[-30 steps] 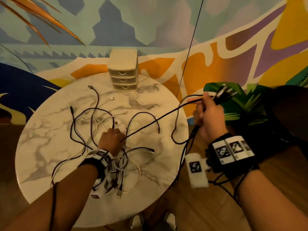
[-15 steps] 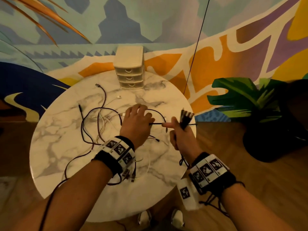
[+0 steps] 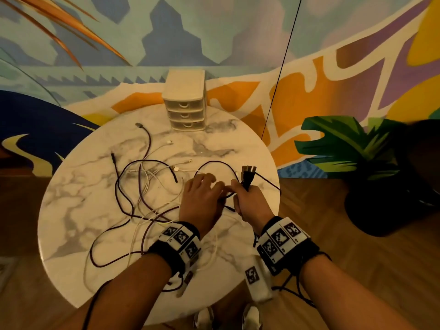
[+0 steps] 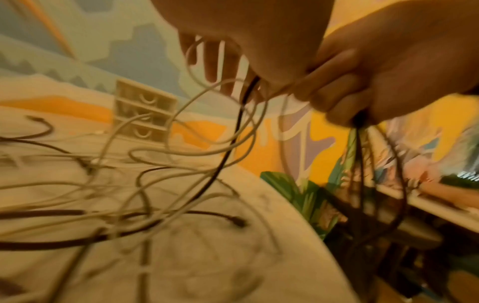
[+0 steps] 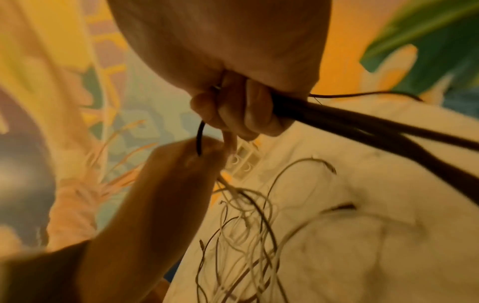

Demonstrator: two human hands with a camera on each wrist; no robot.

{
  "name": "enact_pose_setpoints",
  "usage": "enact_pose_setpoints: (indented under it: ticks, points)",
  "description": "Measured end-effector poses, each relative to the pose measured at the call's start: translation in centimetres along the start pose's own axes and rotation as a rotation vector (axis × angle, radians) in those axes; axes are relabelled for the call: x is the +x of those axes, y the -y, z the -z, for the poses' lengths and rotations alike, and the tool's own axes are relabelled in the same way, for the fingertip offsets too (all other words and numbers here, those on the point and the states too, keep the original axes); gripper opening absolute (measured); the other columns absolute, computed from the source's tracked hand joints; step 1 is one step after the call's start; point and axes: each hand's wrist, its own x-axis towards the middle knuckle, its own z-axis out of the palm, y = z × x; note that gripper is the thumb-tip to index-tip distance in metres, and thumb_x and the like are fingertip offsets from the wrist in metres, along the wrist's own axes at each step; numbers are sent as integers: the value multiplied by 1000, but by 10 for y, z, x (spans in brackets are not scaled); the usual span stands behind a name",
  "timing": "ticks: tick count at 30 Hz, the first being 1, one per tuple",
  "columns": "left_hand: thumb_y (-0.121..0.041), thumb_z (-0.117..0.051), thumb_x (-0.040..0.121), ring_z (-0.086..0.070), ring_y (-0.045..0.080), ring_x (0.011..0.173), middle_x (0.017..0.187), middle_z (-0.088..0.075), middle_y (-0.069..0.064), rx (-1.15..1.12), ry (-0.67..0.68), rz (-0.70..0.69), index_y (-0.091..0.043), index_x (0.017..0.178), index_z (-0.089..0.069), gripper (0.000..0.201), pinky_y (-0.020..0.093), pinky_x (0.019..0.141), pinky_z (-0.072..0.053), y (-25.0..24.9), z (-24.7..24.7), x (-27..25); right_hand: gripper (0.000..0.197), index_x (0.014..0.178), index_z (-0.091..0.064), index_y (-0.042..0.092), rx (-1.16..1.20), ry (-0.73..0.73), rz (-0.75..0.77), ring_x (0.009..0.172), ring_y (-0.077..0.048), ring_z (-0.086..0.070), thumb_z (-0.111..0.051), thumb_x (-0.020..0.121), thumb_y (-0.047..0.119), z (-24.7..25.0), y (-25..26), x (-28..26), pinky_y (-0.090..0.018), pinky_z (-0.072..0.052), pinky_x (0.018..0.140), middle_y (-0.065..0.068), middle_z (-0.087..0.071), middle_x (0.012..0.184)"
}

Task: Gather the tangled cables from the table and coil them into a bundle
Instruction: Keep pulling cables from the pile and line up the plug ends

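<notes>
A person's right hand (image 3: pixel 250 201) is clenching a bunch of black cable strands (image 5: pixel 362 131) in its curled fingers, the plug ends (image 3: pixel 248 172) sticking up above the fist. The left hand (image 3: pixel 202 198) is meeting it thumb to thumb, pinching a black cable (image 4: pixel 233 143) that is hanging down to the tangled cables (image 3: pixel 147 186), dark and white, sprawling across the round marble table (image 3: pixel 71 222). A small drawer unit (image 3: pixel 185 101) is standing at the table's far edge.

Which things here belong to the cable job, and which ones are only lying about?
Job:
- black cables
- white cables
- plug bunch in right hand
- left hand

Lying about:
- drawer box
- potted plant
- table
</notes>
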Motion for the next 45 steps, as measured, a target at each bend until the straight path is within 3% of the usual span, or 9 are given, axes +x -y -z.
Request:
enact_pose_setpoints:
  ticks: [4, 8, 12, 17, 23, 27, 30, 38, 45]
  points:
    - [-25, -61, 75, -52, 30, 97, 98, -62, 5, 70, -56, 108, -16, 79, -70, 14, 40, 82, -35, 31, 7, 19, 53, 56, -66, 19, -70, -4, 192, 41, -19, -33, -43, 98, 41, 10, 22, -10, -30, -30, 50, -4, -37, 43]
    - [-20, -70, 75, -54, 33, 97, 96, -62, 6, 97, 70, 215, -14, 75, -71, 7, 43, 82, -41, 38, -2, 19, 61, 42, -63, 20, 291, -8, 314, 35, -13, -27, -44, 98, 36, 20, 67, -17, -27, -19, 42, -17, -38, 57]
    - [-29, -57, 86, -53, 33, 98, 100, -61, 8, 80, 271, 256, -13, 83, -70, 20, 46, 84, -42, 54, -25, -20, 51, 53, -52, 18, 634, -64, 327, 30, -7, -23, -41, 100, 33, 55, 96, -13, -18, -11, 38, 2, -36, 43]
    - [-38, -40, 88, -49, 34, 100, 104, -60, 8, 24, 115, 313, -16, 95, -70, 38, 45, 84, -37, 90, 0, 6, 53, 57, -50, 15, 844, -236, 315, 31, -8, -20, -34, 101, 41, 96, 93, 3, -17, -11, 38, 6, -28, 36]
    - [-41, -39, 97, -42, 33, 118, 122, -55, 8, 0, 264, 331, -16, 110, -65, 38, 46, 96, -30, 67, 3, -1, 64, 78, -72, 6, 465, -193, 286, 34, -11, -24, -28, 101, 47, 38, 7, -7, -20, -19, 37, 2, -30, 38]
    - [-34, -50, 93, -40, 32, 126, 129, -54, 9, 110, 176, 104, -17, 109, -66, 28, 47, 103, -27, 38, 15, 7, 50, 99, -70, 10, 181, 32, 184, 35, -9, -27, -34, 100, 44, 1, -16, -17, -19, -23, 39, 1, -33, 40]
    - [-28, -47, 89, -48, 33, 121, 122, -59, 10, 169, 171, -55, -16, 100, -67, 26, 47, 100, -37, 12, 17, 4, 46, 89, -65, 5, 198, 77, 57, 30, -9, -27, -41, 99, 43, -8, -7, -5, -22, -22, 36, 4, -33, 35]
    - [-33, -34, 93, -54, 29, 110, 111, -62, 6, 108, 127, -81, -15, 108, -64, 38, 41, 90, -42, 13, 12, -13, 42, 63, -50, 9, 238, 21, 10, 33, -12, -26, -45, 99, 31, -13, -11, 1, -25, -21, 39, 4, -32, 36]
    - [-29, -42, 92, -51, 29, 99, 100, -56, 6, 76, 205, 28, -15, 96, -65, 28, 40, 85, -39, 10, 9, -12, 38, 72, -53, 7, 378, 39, 142, 31, -8, -23, -42, 100, 30, -13, -4, -10, -21, -19, 36, 5, -31, 38]
